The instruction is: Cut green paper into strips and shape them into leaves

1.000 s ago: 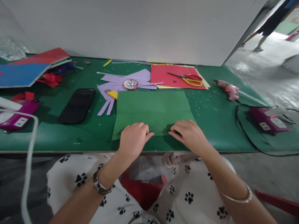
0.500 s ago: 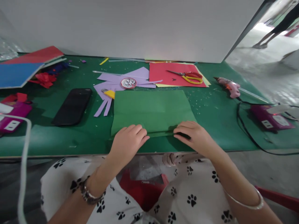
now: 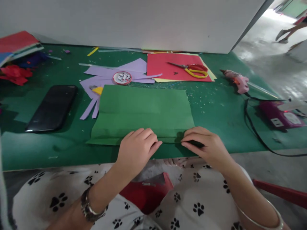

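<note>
A green paper sheet (image 3: 144, 108) lies flat on the green table (image 3: 216, 105) in front of me, with a narrow fold along its near edge. My left hand (image 3: 136, 148) is curled and pinches that folded edge near the middle. My right hand (image 3: 206, 145) is also closed, its fingers pressing and pinching the same fold at the sheet's near right corner. Both wrists hang over the table's front edge, above my paw-print clothing.
A black phone (image 3: 51, 108) lies left of the sheet. Behind it are purple paper shapes (image 3: 107, 80) with a small round dish (image 3: 122, 77), red paper (image 3: 175, 67) with scissors (image 3: 192, 70), a pink glue gun (image 3: 236, 82), its black cable (image 3: 254, 131) and a purple power strip (image 3: 280, 116).
My view has shifted right and down. The near edge of the green sheet has been folded up, and both hands have stayed pinching along it, the left one moving slightly right.
</note>
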The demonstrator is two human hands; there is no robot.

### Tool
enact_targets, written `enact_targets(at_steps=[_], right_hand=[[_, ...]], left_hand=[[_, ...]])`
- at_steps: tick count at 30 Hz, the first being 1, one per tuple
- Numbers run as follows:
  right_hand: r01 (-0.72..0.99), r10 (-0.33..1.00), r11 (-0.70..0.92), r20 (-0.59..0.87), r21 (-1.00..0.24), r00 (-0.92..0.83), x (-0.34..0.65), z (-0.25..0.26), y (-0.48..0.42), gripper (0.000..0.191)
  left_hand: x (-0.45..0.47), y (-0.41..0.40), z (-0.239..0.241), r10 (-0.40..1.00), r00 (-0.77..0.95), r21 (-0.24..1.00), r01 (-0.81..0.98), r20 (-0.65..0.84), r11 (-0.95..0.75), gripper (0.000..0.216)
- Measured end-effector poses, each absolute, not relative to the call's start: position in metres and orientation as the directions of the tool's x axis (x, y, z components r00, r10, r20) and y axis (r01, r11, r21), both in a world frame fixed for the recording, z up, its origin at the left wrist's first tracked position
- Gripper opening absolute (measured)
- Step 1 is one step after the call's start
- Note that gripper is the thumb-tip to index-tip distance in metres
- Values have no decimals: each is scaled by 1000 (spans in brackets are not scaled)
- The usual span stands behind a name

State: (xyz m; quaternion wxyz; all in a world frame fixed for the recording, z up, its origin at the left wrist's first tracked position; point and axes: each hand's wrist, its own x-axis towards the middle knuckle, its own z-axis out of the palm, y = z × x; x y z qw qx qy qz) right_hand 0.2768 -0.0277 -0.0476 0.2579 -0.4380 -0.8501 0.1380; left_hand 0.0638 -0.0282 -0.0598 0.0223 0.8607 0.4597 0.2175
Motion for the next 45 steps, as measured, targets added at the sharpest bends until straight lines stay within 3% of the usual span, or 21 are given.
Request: enact_targets(at_steps=[6, 13, 32, 45], right_hand=[[725, 867, 495, 327, -479, -377, 288, -52, -31, 10], [770, 879, 460, 352, -442, -322, 289, -55, -31, 16], [822, 927, 364, 250, -438, -278, 286, -58, -29, 19], [857, 936, 332, 249, -393, -249, 283, -60, -30, 22]], left_hand=[[74, -22, -59, 803, 471, 153, 820, 366, -551, 24], [74, -19, -59, 832, 468, 168, 832, 298, -528, 23], [74, -16, -54, 836, 506, 151, 828, 215, -540, 26], [73, -17, -57, 825, 505, 112, 832, 255, -544, 23]])
